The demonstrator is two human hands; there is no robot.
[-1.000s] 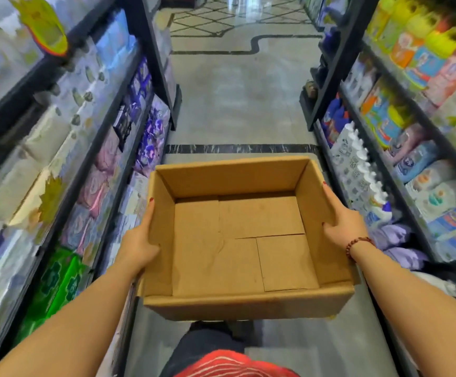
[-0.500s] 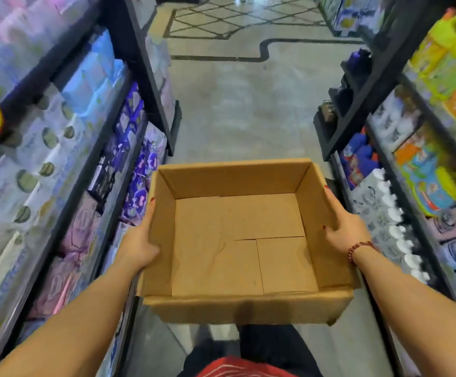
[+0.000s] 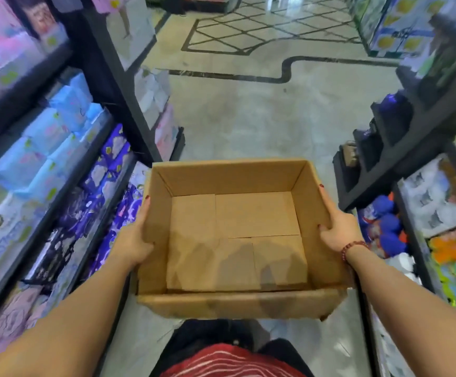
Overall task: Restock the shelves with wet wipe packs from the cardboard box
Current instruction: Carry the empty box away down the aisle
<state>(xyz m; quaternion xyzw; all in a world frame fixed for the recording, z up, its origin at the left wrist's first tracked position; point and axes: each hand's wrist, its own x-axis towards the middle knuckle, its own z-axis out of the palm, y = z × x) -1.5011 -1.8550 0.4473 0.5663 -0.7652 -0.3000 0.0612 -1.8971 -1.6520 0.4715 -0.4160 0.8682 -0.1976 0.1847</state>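
Note:
An empty brown cardboard box [image 3: 232,176] hangs open-topped in front of me at waist height, its bare bottom flaps showing. My left hand [image 3: 133,240] presses flat against the box's outer left wall, fingers straight along it. My right hand [image 3: 338,227] grips the right wall, fingers outside and thumb hooked over the rim; a red bead bracelet sits on that wrist. No wipe packs lie in the box.
A black shelf rack [image 3: 41,221] on my left carries blue packs [image 3: 44,137] and purple packs [image 3: 112,164]. The right rack [image 3: 412,161] has white and blue bottles [image 3: 384,227]. The tiled aisle floor [image 3: 262,112] opens ahead.
I have moved forward down the aisle; the shelves on both sides slid past and the aisle's end is nearer. Both hands keep the same hold on the box.

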